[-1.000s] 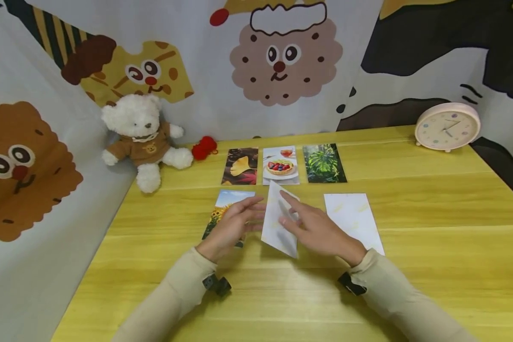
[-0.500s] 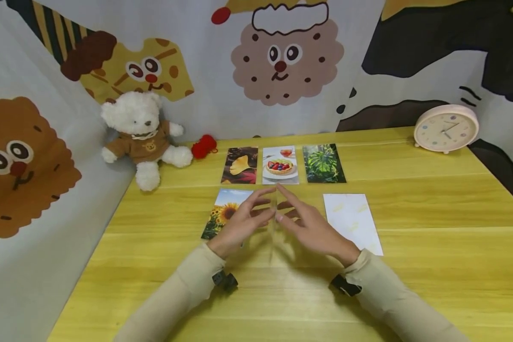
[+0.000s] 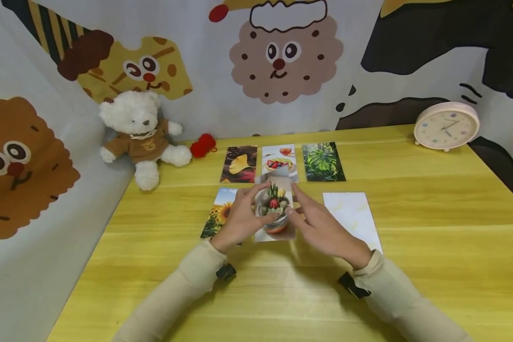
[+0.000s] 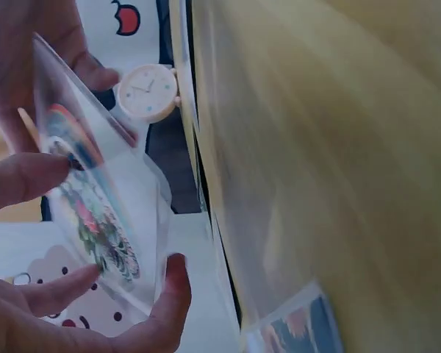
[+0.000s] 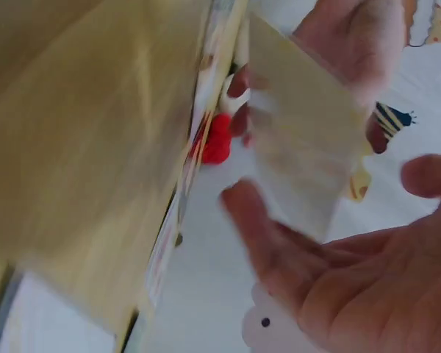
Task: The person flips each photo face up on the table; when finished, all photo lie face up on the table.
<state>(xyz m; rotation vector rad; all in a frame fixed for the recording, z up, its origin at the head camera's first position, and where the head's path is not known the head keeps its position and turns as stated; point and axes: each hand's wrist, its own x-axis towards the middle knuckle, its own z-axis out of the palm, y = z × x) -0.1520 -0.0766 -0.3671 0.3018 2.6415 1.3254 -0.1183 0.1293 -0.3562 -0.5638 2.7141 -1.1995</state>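
A photo card of potted cacti [image 3: 275, 230] is held up above the table, picture side toward me. My left hand [image 3: 241, 221] pinches its left side, thumb across the picture; the left wrist view shows a fingertip [image 4: 175, 276] at the card's edge. Close by the card's right edge, my right hand [image 3: 327, 232] has its fingers spread, and the right wrist view shows its thumb [image 5: 426, 176] apart from the card's pale back [image 5: 301, 125]. Partly behind my left hand lies a sunflower card [image 3: 219, 213]. A blank white card [image 3: 354, 216] lies to the right.
A back row holds a ginkgo leaf card [image 3: 239, 164], a fruit tart card [image 3: 278, 153] and a green leaf card [image 3: 324, 161]. At the back left sit a white teddy bear [image 3: 138, 128] and a red fluffy item [image 3: 203, 145]. A clock [image 3: 446, 127] stands back right.
The card between my hands has turned from its white back, through edge-on, to its cactus picture. My right hand has moved slightly right from the card.
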